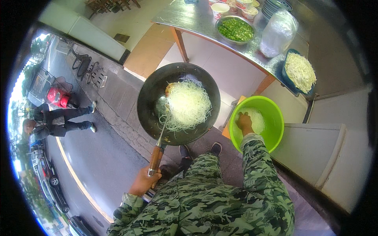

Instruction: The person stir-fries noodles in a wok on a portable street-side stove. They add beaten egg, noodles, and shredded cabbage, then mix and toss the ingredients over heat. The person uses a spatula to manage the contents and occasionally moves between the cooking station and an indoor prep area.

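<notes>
My left hand (145,180) is closed around the wooden handles of a black wok (150,91) and of a metal utensil (161,138) that reaches into it; the utensil's head is hidden under the noodles. A pile of pale thin noodles (190,103) lies in the wok, with something yellow-brown at its upper left edge. My right hand (244,121) reaches down into a bright green plastic bucket (274,124), its fingers in more pale noodles (257,119). Whether those fingers hold noodles, I cannot tell.
Beyond the wok, a metal-topped table (196,22) bears a bowl of chopped greens (235,29), paper bowls (220,10), a plastic-wrapped stack (279,34) and a container of pale shreds (299,72). A white cabinet (307,150) stands right of the bucket. On the street at left is a person (56,122).
</notes>
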A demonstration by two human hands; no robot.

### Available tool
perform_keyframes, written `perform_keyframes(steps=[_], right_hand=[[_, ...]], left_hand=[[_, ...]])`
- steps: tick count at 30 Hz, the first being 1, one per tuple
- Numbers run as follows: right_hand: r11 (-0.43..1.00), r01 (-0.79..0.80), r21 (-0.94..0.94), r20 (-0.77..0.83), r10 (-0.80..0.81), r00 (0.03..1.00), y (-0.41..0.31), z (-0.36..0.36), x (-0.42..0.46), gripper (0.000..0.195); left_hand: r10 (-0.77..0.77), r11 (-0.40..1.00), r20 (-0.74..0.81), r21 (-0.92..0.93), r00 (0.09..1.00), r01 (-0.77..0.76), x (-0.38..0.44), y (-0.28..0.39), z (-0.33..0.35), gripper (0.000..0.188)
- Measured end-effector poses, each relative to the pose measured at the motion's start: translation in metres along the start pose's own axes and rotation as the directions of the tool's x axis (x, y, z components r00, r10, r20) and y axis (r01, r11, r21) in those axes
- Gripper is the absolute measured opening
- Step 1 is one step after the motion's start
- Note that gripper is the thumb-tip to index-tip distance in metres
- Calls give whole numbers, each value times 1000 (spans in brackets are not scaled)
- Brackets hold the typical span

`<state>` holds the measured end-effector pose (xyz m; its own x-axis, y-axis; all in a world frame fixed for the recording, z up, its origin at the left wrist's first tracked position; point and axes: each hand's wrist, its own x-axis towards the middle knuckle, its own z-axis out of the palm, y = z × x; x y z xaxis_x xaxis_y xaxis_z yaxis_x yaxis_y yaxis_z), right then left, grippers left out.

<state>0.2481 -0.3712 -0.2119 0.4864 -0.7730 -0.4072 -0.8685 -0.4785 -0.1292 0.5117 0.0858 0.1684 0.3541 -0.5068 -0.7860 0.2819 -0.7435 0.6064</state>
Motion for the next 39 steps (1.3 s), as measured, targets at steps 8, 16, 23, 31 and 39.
perform_keyframes(steps=[8, 16, 23, 31, 39], right_hand=[[938, -111, 328, -288, 211, 934, 13, -96, -88, 29], [901, -40, 432, -487, 271, 831, -7, -193, -186, 26], [909, 56, 412, -690, 272, 671, -23, -236, -236, 28], [939, 85, 332, -796, 231, 560, -49, -325, -290, 25], [890, 110, 443, -796, 334, 504, -74, -396, -343, 28]], left_hand=[[73, 997, 59, 28, 996, -74, -8, 11, -12, 14], [126, 983, 197, 107, 972, -149, 8, 5, -46, 15], [172, 969, 260, 127, 950, -210, 11, 10, -66, 15], [199, 945, 299, 193, 933, -263, 29, 12, -80, 16], [226, 915, 376, 233, 899, -328, 41, 24, -96, 16]])
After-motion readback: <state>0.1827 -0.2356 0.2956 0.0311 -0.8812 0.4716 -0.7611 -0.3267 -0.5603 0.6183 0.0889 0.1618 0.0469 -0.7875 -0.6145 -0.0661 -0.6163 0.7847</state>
